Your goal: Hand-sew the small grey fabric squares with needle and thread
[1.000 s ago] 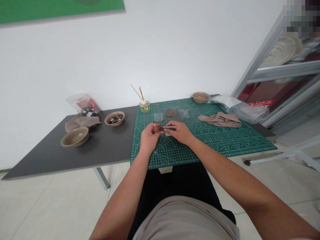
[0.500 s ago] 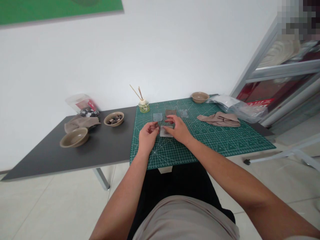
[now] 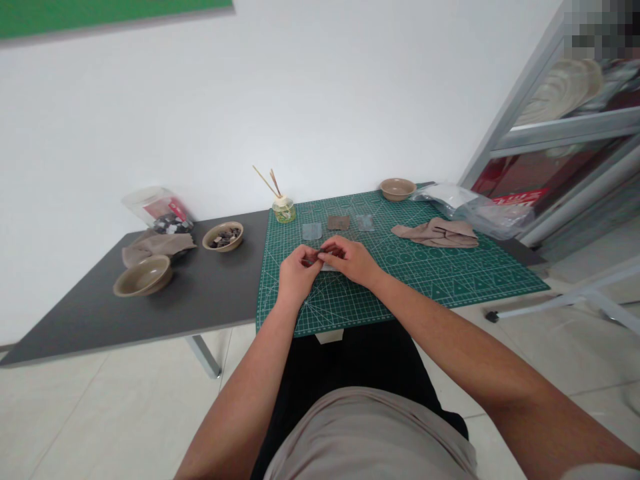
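Fingertip to fingertip, my left hand (image 3: 299,268) and my right hand (image 3: 351,260) meet over the green cutting mat (image 3: 345,303). Both are closed in a pinch around something small and dark that the fingers mostly hide. Beneath my right hand a pale flat square (image 3: 330,267) shows only in part. Just beyond the hands lie a grey-blue square (image 3: 313,231), a brown square (image 3: 339,223) and a greyish clear square (image 3: 365,223) in a row.
Left on the dark table (image 3: 220,300) stand a bowl of dark and tan pieces (image 3: 223,237), another bowl (image 3: 143,277), a cloth (image 3: 159,247) and a clear container (image 3: 159,208). A reed diffuser (image 3: 284,208), bowl (image 3: 398,189), brown cloth (image 3: 436,233) and plastic bag (image 3: 470,210) sit rearward and right.
My right hand has moved left off the pale square, and its fingers now meet those of my left hand. The camera view has shifted slightly.
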The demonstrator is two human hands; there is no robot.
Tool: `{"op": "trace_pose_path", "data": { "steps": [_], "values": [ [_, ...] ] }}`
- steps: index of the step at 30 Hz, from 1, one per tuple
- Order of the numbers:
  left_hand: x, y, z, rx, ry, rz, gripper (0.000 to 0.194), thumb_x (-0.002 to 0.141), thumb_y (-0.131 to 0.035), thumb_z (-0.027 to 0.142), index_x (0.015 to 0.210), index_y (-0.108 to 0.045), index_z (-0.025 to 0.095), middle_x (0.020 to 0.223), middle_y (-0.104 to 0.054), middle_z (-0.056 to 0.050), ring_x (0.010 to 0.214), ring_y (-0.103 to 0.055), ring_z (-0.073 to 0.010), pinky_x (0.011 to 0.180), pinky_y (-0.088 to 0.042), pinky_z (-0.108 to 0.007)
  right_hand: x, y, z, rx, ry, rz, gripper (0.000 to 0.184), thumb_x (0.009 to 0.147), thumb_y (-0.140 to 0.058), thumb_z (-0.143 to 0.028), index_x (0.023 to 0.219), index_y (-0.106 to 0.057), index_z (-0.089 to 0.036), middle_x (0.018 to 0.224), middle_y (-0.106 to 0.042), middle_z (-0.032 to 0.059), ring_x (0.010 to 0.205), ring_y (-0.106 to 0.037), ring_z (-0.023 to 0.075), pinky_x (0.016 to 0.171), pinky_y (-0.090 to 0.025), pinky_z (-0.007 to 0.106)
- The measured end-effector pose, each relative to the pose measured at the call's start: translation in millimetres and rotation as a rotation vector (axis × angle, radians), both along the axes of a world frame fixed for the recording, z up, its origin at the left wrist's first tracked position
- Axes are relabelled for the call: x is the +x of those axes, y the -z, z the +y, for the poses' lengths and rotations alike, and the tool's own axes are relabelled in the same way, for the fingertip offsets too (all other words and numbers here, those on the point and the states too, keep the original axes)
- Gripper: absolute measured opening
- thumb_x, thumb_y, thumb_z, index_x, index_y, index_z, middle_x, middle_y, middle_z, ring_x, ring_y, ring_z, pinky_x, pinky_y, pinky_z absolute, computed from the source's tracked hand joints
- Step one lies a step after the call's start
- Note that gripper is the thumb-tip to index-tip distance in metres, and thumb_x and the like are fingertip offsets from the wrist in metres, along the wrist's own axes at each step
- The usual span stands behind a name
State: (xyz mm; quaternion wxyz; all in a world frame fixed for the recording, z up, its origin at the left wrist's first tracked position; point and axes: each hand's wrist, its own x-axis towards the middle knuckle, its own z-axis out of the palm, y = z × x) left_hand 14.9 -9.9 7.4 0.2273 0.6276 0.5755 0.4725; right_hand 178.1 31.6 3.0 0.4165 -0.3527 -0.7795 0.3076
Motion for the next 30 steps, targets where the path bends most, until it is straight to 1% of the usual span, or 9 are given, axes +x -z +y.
{"op": "trace_pose_path", "data": {
  "steps": [3, 6, 8, 12, 15, 17, 21, 24, 30],
  "values": [
    [0.4, 0.6, 1.1, 0.02, -0.008, 0.135, 0.005, 0.078, -0.064, 0.024, 0.075, -0.061, 0.021, 0.076, -0.065, 0.002, 0.075, -0.06, -0.0152, 0.072, -0.045, -0.028, 0.6, -1.7, 0.2, 0.016, 0.052, 0.004, 0.016, 0.082, -0.067, -0.032, 0.094, -0.067, -0.022, 0.084, -0.07, -0.0002, 0.071, -0.063, 0.0143, 0.069, -0.049, 0.027],
    [2.0, 0.2, 2.6, 0.018, -0.056, 0.273, 0.006, 0.08, -0.064, 0.024, 0.085, -0.064, 0.021, 0.088, -0.068, -0.002, 0.087, -0.06, -0.0193, 0.08, -0.045, -0.033, 2.5, -3.0, 2.2, 0.06, 0.231, 0.047, 0.011, 0.079, -0.065, -0.024, 0.09, -0.066, -0.022, 0.083, -0.07, 0.0001, 0.071, -0.063, 0.015, 0.071, -0.05, 0.029],
    [4.0, -0.5, 2.9, -0.018, -0.069, 0.379, 0.012, 0.081, -0.063, 0.025, 0.092, -0.066, 0.022, 0.099, -0.068, -0.005, 0.097, -0.059, -0.0226, 0.086, -0.044, -0.037, 4.2, -2.5, 4.5, 0.082, 0.297, 0.069, 0.012, 0.078, -0.064, -0.02, 0.089, -0.066, -0.021, 0.084, -0.069, 0.0004, 0.072, -0.063, 0.0153, 0.073, -0.05, 0.03],
    [8.7, -1.7, 1.2, -0.104, -0.049, 0.577, 0.02, 0.084, -0.061, 0.033, 0.1, -0.07, 0.025, 0.111, -0.067, -0.007, 0.108, -0.055, -0.0292, 0.087, -0.042, -0.044, 6.1, -0.7, 6.3, 0.135, 0.202, 0.013, 0.013, 0.075, -0.064, -0.015, 0.086, -0.069, -0.02, 0.086, -0.067, 0.0012, 0.075, -0.062, 0.0147, 0.073, -0.05, 0.029],
    [11.2, -2.5, -0.8, -0.118, -0.052, 0.64, 0.022, 0.085, -0.059, 0.034, 0.102, -0.07, 0.026, 0.111, -0.066, -0.007, 0.106, -0.054, -0.0292, 0.084, -0.041, -0.043, 5.0, -1.0, 4.1, 0.153, 0.108, -0.081, 0.013, 0.073, -0.065, -0.013, 0.083, -0.07, -0.021, 0.086, -0.065, 0.0011, 0.077, -0.06, 0.0146, 0.074, -0.048, 0.028],
    [12.1, -3.4, -1.9, -0.128, -0.061, 0.654, 0.023, 0.086, -0.057, 0.034, 0.103, -0.07, 0.026, 0.112, -0.066, -0.007, 0.106, -0.054, -0.0287, 0.084, -0.041, -0.043, 4.0, -1.6, 2.5, 0.149, 0.081, -0.136, 0.013, 0.072, -0.066, -0.013, 0.081, -0.07, -0.021, 0.085, -0.064, 0.0011, 0.078, -0.06, 0.0147, 0.075, -0.047, 0.028],
    [13.0, -5.7, -3.4, -0.153, -0.047, 0.666, 0.027, 0.085, -0.058, 0.037, 0.107, -0.069, 0.028, 0.115, -0.065, -0.007, 0.108, -0.052, -0.0291, 0.085, -0.04, -0.043, 3.5, -1.7, 2.1, 0.102, 0.102, -0.17, 0.016, 0.069, -0.067, -0.014, 0.084, -0.066, -0.02, 0.082, -0.064, -0.0003, 0.075, -0.058, 0.0147, 0.073, -0.045, 0.028],
    [13.3, -6.0, -4.0, -0.148, -0.034, 0.675, 0.027, 0.084, -0.059, 0.037, 0.106, -0.069, 0.027, 0.115, -0.064, -0.008, 0.108, -0.052, -0.0306, 0.086, -0.039, -0.045, 3.5, -1.4, 3.1, 0.076, 0.112, -0.201, 0.013, 0.069, -0.067, -0.016, 0.08, -0.063, -0.019, 0.077, -0.063, -0.0006, 0.072, -0.057, 0.0146, 0.071, -0.043, 0.028],
    [14.1, -3.0, -4.3, -0.112, -0.041, 0.689, 0.024, 0.084, -0.058, 0.035, 0.104, -0.069, 0.027, 0.115, -0.063, -0.009, 0.107, -0.052, -0.0317, 0.087, -0.037, -0.046, 3.2, -1.3, 5.3, 0.057, 0.109, -0.271, 0.006, 0.072, -0.067, -0.017, 0.078, -0.067, -0.019, 0.078, -0.064, 0.0003, 0.073, -0.058, 0.0151, 0.071, -0.042, 0.028]
  ]
}}
